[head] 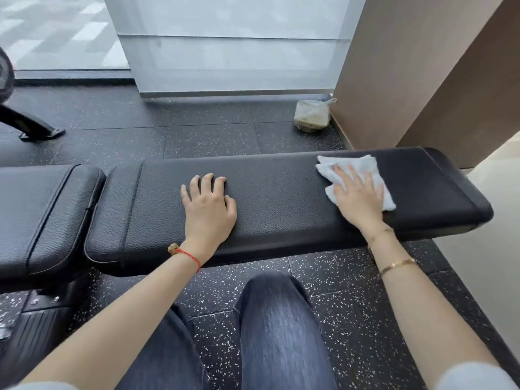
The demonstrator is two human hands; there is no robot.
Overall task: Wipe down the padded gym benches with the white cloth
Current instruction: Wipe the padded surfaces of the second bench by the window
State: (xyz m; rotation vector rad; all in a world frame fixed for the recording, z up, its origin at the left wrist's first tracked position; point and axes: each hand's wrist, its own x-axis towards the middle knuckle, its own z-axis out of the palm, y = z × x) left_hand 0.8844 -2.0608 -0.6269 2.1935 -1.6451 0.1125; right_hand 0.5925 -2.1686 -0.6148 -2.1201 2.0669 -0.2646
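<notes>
A long black padded bench pad (281,192) runs across the middle of the view, with a second black seat pad (42,215) joined at its left end. A white cloth (365,167) lies flat near the long pad's right end. My right hand (357,198) presses down on the cloth with fingers spread. My left hand (208,209) rests palm down on the bare middle of the pad, fingers apart, holding nothing.
Black speckled rubber floor (197,136) surrounds the bench. A tied plastic bag (311,115) sits on the floor by the brown wall (408,80). A black machine leg (31,125) stands at far left. Frosted glass panels are behind. My knees are below the bench.
</notes>
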